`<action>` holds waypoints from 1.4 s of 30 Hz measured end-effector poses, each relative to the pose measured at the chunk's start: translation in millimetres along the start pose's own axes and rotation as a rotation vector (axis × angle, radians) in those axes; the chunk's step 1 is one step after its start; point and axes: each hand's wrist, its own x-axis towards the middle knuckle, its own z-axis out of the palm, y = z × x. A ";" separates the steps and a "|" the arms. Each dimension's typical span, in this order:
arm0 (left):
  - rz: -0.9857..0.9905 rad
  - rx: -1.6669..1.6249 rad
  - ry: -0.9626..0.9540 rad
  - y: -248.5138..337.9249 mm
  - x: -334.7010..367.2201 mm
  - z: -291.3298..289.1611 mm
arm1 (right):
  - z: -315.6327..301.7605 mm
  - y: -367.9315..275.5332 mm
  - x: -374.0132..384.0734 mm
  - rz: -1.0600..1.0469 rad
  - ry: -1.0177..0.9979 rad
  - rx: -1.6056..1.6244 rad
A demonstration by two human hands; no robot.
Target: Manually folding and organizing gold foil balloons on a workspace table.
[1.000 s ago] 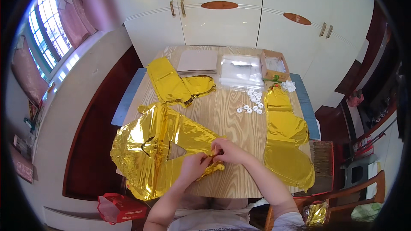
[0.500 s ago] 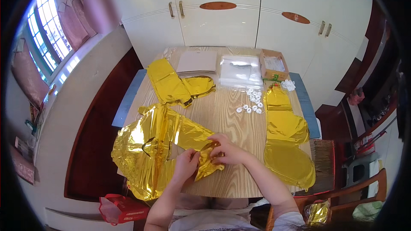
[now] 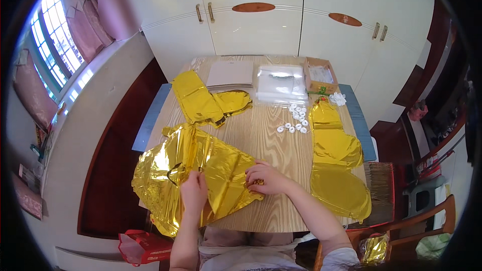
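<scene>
A large, flat gold foil balloon (image 3: 165, 190) with a dark curved mark covers the front left of the table. My left hand (image 3: 193, 190) is closed in a pinch on its middle part. At the balloon's right end, my right hand (image 3: 268, 177) has its fingers curled on the crumpled foil edge. Between the two hands the foil lies spread and creased. Another folded gold foil piece (image 3: 193, 95) lies just beyond it. Along the right side of the table stretches a long flat gold foil balloon (image 3: 336, 170).
On the wooden table (image 3: 273, 140) are several small white rings (image 3: 299, 115), a stack of clear plastic bags (image 3: 281, 83), grey-beige card sheets (image 3: 231, 73) and an open box (image 3: 321, 75). A red bag (image 3: 143, 246) stands below at left; a wooden chair (image 3: 416, 226) is at right.
My left hand has moved left and away from the right hand. The bunched foil between them has opened out flat, covering the gap where table showed. My right hand has hardly moved.
</scene>
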 end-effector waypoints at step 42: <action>-0.024 0.124 0.026 -23.9 10.1 -27.3 | 8.5 -3.9 2.2 0.301 0.241 -0.218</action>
